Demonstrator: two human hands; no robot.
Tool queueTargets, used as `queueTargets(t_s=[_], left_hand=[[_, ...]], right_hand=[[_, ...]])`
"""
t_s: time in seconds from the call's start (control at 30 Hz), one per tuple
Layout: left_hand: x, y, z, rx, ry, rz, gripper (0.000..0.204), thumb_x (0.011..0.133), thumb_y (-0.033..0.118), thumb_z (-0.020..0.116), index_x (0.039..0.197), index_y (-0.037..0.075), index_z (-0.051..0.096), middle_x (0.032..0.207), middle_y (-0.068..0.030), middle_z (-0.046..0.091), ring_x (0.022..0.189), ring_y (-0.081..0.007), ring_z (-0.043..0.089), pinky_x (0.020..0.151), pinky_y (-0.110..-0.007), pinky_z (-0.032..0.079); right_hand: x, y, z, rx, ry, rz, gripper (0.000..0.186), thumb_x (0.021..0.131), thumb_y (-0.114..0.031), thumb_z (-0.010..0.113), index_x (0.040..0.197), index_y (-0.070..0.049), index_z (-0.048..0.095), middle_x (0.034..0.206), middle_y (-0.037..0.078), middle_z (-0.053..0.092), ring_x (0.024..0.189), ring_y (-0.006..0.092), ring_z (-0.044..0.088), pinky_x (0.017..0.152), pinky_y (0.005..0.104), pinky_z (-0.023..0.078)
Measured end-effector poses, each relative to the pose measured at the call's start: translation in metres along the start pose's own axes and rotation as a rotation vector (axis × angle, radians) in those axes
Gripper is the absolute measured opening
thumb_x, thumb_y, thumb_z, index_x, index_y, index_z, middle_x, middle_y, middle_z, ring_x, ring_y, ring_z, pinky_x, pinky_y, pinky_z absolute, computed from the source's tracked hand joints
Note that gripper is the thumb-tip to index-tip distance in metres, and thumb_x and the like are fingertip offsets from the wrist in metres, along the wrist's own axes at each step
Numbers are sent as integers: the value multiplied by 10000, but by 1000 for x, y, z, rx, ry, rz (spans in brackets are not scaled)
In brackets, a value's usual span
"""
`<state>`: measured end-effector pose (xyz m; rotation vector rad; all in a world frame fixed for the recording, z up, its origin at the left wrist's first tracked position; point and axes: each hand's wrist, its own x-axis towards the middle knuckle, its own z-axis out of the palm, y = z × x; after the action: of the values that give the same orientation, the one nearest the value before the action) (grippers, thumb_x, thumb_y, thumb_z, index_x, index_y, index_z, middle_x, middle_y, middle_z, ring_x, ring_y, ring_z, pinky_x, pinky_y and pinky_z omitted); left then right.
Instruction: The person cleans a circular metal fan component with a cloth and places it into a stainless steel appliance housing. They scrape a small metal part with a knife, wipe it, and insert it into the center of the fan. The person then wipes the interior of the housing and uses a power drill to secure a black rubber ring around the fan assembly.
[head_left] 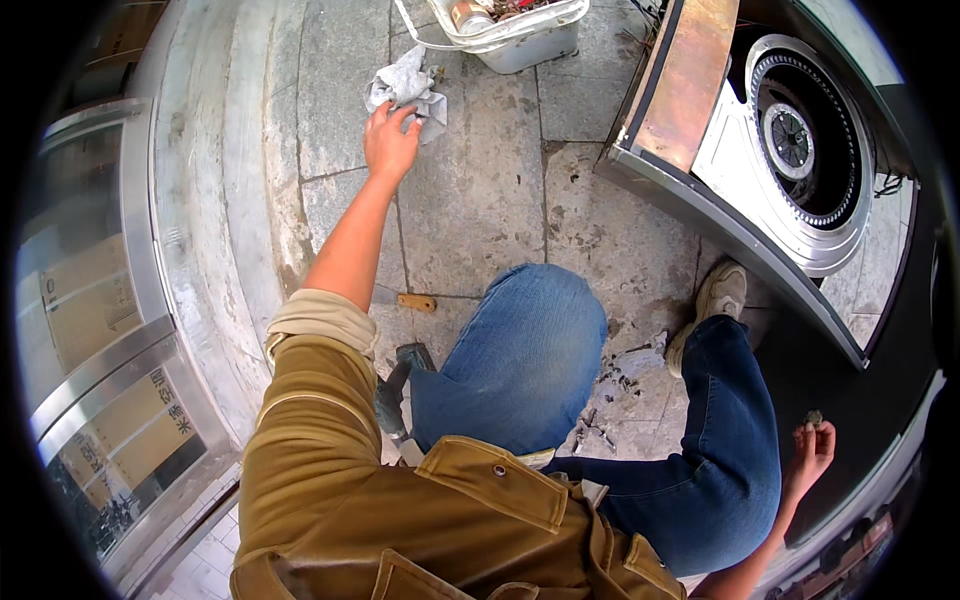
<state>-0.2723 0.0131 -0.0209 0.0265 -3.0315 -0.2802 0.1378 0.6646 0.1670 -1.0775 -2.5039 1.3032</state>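
My left hand (390,145) reaches forward with fingers apart, its fingertips at the near edge of a crumpled grey cloth (408,75) on the paving; whether they touch it I cannot tell. My right hand (810,455), low at the right, pinches a small grimy greenish-grey wad (814,417), too small to identify. To the right stands an opened metal appliance, with a copper-coloured strip (675,85), a dark casing and a round silver burner-like fitting (788,140).
A white bucket (540,45) with debris is at the top. Glass-fronted metal doors (140,220) and a stone step (230,200) line the left. A small wooden piece (417,301), dirty scraps (630,370) and a dark tool (390,400) lie near my legs.
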Motion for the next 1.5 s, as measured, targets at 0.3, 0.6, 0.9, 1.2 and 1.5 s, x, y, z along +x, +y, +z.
queueTargets(t_s=[0.3, 0.6, 0.9, 1.2, 1.5], left_hand=[[12, -36, 1, -63, -252, -167, 350, 825, 318, 671, 1115, 122, 671, 1151, -114, 651, 1058, -275, 615, 897, -398, 469], [-8, -42, -77, -511, -225, -48, 361, 814, 195, 692, 1161, 113, 635, 1025, -108, 663, 891, -221, 651, 794, -331, 504], [-70, -123, -63, 76, -450, -607, 457, 829, 365, 617, 1162, 53, 634, 1163, -194, 642, 1102, -350, 601, 916, -422, 478], [-267, -105, 112, 85, -958, -1162, 447, 869, 167, 554, 1296, 40, 524, 1314, -191, 529, 1171, -374, 548, 914, -478, 486], [-196, -13, 64, -710, 79, -1427, 557, 883, 120, 493, 1427, 88, 375, 1286, -233, 513, 1106, -368, 576, 896, -456, 491]], right_hand=[[52, -237, 185, 291, -936, 107, 184, 778, -20, 674, 846, -59, 507, 929, 52, 612, 799, 100, 580, 748, 235, 458], [28, -257, 341, 541, -1350, 326, 111, 886, -90, 641, 836, -49, 551, 896, 75, 647, 885, 209, 667, 775, 296, 532], [-17, -210, 450, 1103, -1153, 599, 290, 980, -214, 510, 1073, 54, 569, 1074, 241, 646, 915, 277, 658, 778, 353, 553], [-11, -151, 477, 1121, -1101, 730, 295, 1002, -234, 476, 1094, 37, 544, 1091, 206, 650, 868, 214, 639, 720, 309, 536], [13, -83, 471, 938, -946, 751, 279, 999, -238, 504, 1167, -24, 569, 990, 148, 664, 771, 153, 621, 669, 272, 542]])
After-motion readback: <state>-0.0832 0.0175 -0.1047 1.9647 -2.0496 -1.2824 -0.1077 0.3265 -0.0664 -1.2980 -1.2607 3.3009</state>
